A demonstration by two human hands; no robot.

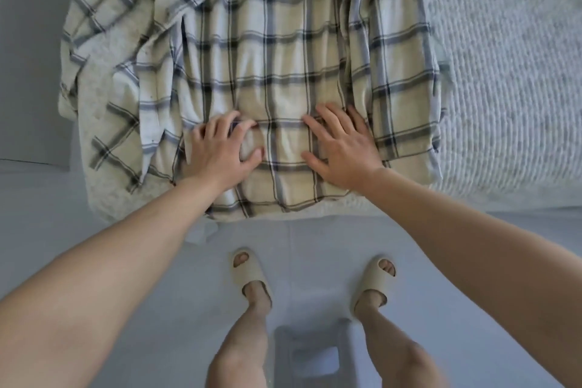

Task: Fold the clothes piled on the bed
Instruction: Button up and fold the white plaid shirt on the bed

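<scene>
Both hands flat on plaid shirt (267, 72), smoothing.
Left hand (220, 151) slightly curled, right hand (343, 151) spread; sleeve (104, 98) left of them likely folds next.

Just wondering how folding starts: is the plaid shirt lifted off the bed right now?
No, the plaid shirt lies spread on the bed, with both hands on it.

One plaid shirt (267, 72) lies under the fingers of both hands. Two hands are in view: the left hand (220, 151) with fingers partly curled on the cloth, the right hand (343, 148) with fingers spread flat on it. One bed (504, 88) extends beyond the fingertips. Two beige slippers show below the wrists: one slipper (248, 274) and another slipper (374, 280).
</scene>
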